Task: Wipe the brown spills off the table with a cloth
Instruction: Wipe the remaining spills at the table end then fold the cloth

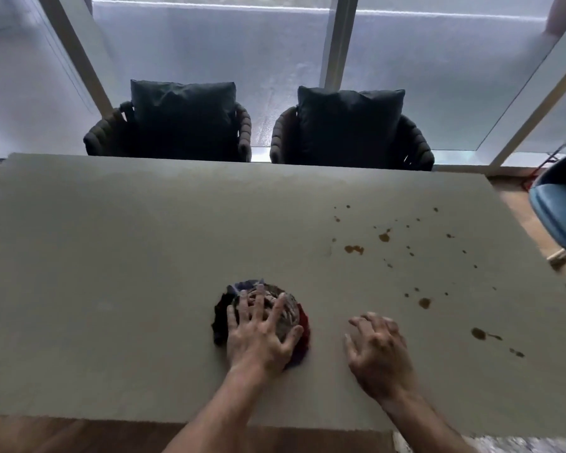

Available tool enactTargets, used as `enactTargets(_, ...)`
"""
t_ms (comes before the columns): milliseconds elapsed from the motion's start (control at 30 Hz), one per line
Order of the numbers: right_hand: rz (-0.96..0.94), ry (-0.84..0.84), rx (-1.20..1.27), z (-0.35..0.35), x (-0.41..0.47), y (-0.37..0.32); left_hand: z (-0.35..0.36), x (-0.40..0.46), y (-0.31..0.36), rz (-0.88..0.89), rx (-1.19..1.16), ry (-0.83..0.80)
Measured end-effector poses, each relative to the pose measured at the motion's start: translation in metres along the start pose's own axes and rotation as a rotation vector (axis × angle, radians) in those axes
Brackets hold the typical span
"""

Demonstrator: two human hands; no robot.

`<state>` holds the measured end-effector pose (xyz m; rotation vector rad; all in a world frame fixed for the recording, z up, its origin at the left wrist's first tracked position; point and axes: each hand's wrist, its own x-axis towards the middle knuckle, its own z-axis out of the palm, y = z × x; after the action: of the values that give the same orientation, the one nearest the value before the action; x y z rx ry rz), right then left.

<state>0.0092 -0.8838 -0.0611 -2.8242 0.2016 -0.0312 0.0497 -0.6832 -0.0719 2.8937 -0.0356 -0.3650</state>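
A crumpled cloth in dark blue, red and grey lies near the front middle of the grey table. My left hand presses flat on top of it with fingers spread. My right hand rests on the bare tabletop to the right of the cloth, fingers apart and slightly curled, holding nothing. Brown spills are scattered over the right part of the table, with larger blots near the right front and many small drops further back.
Two dark wicker chairs with cushions stand behind the table's far edge, in front of tall windows. A blue chair stands off the table's right end. Wooden floor shows below the near edge.
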Motion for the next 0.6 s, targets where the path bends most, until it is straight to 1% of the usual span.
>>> enactTargets(67,0.019,-0.012,-0.019,0.000,-0.004,0.013,0.010,0.004,0.001,-0.050,0.056,0.020)
enactTargets(233,0.047,-0.004,0.001,-0.002,0.015,0.015,0.010,0.027,0.010,-0.026,0.104,0.103)
enactTargets(367,0.067,-0.029,0.021,-0.007,0.042,0.016,0.005,0.062,0.026,-0.007,0.089,0.129)
enactTargets(467,0.048,-0.098,-0.013,-0.003,0.046,0.021,0.003,0.099,0.046,0.026,0.098,0.135)
enactTargets(600,0.028,-0.120,0.009,0.003,0.041,0.024,0.001,0.135,0.083,0.098,0.108,0.088)
